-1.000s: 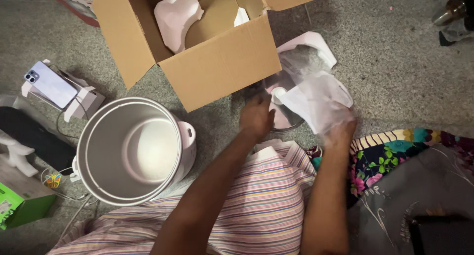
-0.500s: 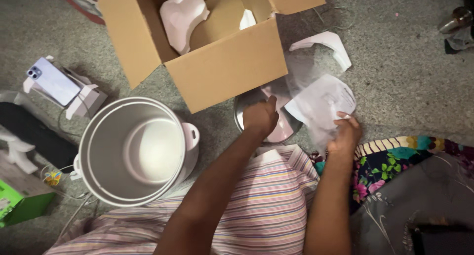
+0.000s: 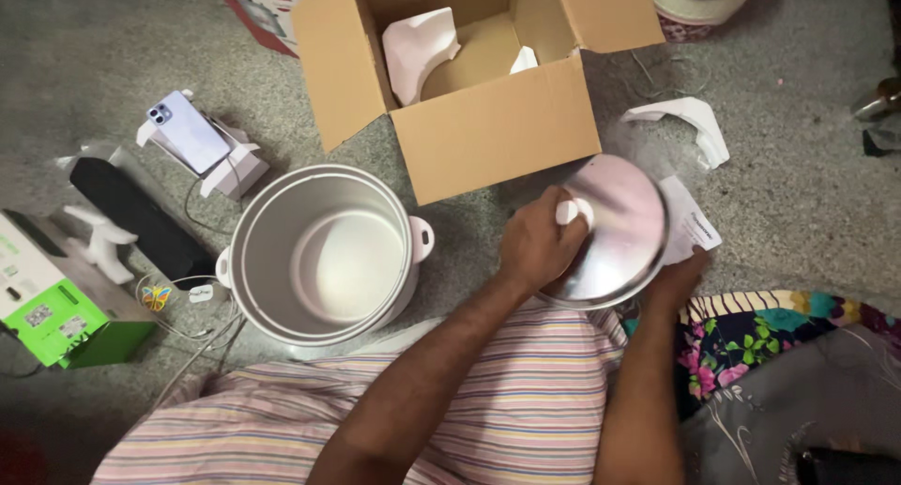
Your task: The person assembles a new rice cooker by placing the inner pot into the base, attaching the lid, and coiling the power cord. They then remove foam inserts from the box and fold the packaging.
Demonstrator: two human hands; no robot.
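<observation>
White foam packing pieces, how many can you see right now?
3: two foam pieces inside the open cardboard box, a large one at its left and a small one at its right; one foam piece on the floor right of the box. More may be hidden.

Shiny round metal lid (image 3: 615,231), tilted

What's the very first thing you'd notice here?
The shiny metal lid at centre right, held at its white knob by the left hand, the right hand at its edge. Then the big empty cooker pot left of it, and the open cardboard box above.
</observation>
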